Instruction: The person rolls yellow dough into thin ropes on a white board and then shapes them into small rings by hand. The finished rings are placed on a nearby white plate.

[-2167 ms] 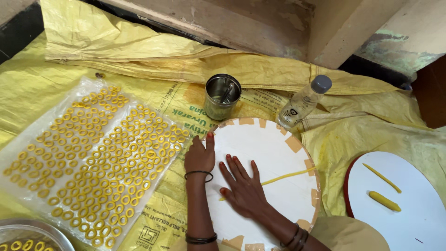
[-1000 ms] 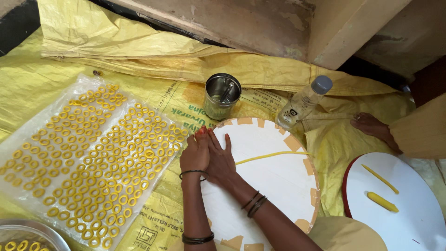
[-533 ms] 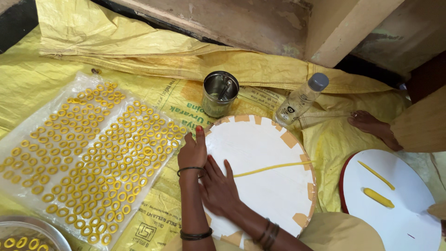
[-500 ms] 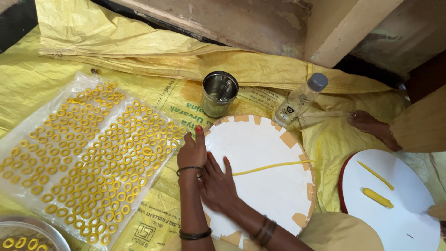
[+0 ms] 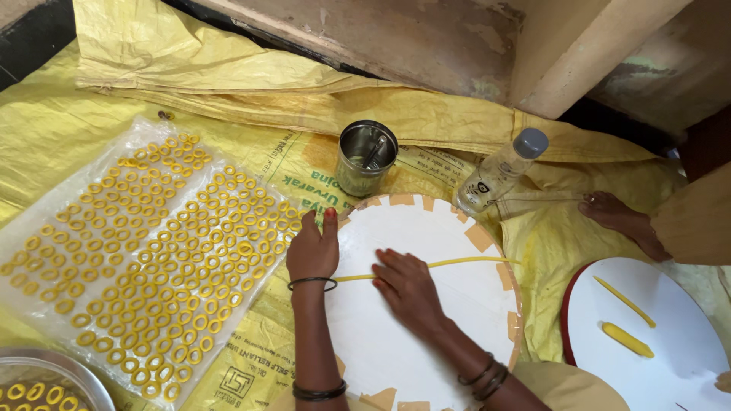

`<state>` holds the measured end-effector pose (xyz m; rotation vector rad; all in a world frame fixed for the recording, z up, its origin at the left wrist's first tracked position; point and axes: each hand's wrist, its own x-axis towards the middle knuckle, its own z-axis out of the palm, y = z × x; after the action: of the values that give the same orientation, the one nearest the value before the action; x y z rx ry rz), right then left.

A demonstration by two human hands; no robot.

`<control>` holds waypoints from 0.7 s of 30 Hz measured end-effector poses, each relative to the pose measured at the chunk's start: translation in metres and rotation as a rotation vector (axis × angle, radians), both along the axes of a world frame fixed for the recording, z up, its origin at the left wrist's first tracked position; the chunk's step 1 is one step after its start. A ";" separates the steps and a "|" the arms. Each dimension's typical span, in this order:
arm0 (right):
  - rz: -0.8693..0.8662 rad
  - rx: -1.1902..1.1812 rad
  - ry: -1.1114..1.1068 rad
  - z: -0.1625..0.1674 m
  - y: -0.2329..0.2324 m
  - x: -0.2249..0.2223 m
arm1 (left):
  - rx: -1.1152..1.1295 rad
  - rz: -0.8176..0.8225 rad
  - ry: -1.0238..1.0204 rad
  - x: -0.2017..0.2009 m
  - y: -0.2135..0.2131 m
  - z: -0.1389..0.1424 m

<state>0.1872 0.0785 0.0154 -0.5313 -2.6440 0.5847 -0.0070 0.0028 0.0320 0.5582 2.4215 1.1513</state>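
I see a floor covered by yellow woven sacking [image 5: 190, 76], creased and folded up along the far wall. On it lie a clear plastic sheet [image 5: 145, 251] (dotted with small yellow rings), a steel cup [image 5: 365, 156], a tilted clear bottle [image 5: 499, 171], two round white boards [image 5: 426, 304] [image 5: 655, 335], and a steel bowl [image 5: 46, 380].

A clear plastic bottle [image 5: 499, 174] with a grey cap lies tilted far right of centre, a small dark-and-white label on its side. Beneath everything spread yellow woven sacks [image 5: 251, 365] with green and black print, showing near centre-left and around the far steel cup [image 5: 365, 157]
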 end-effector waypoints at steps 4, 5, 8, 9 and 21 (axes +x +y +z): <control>0.104 -0.022 0.073 -0.002 0.003 -0.011 | 0.158 -0.154 0.033 0.006 -0.008 0.009; 0.043 -0.201 0.057 -0.001 0.007 -0.011 | 0.146 -0.212 -0.015 0.008 -0.009 0.010; -0.078 -0.581 0.039 0.006 0.024 0.001 | 0.206 -0.419 -0.089 0.017 -0.005 0.010; -0.081 -0.606 0.052 0.010 0.033 0.010 | 0.239 -0.493 -0.105 0.020 -0.002 0.008; -0.207 -1.043 0.359 -0.010 0.084 0.070 | 0.405 -0.726 -0.668 0.057 0.029 -0.021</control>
<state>0.2575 0.1628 0.0059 -0.8475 -1.7512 1.7852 0.0503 0.0319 0.0114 0.8969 1.2622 1.2215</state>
